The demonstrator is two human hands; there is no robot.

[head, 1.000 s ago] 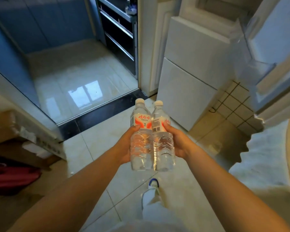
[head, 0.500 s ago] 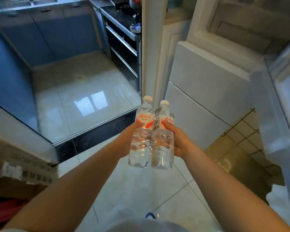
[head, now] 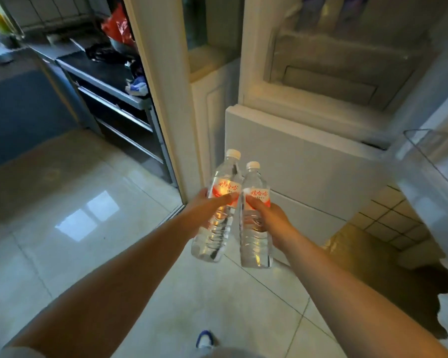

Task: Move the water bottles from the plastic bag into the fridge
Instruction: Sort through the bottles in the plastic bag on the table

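Two water bottles are held upright, caps up: the left bottle [head: 216, 210], tilted slightly right at the top, is gripped by the left hand [head: 204, 210]; the right bottle [head: 255, 218] is gripped by the right hand [head: 268, 220]. The fridge [head: 308, 161] stands directly ahead, its upper compartment open above the bottles. The right hand is judged nearer the opening.

Each hand holds a clear bottle [head: 212, 215] with a white cap [head: 233, 153] and red-and-white label [head: 224, 189]. Beyond them stands a white fridge [head: 308, 164]; below, glossy cream floor tiles [head: 75, 215]; far left, blue cabinets [head: 18, 99].
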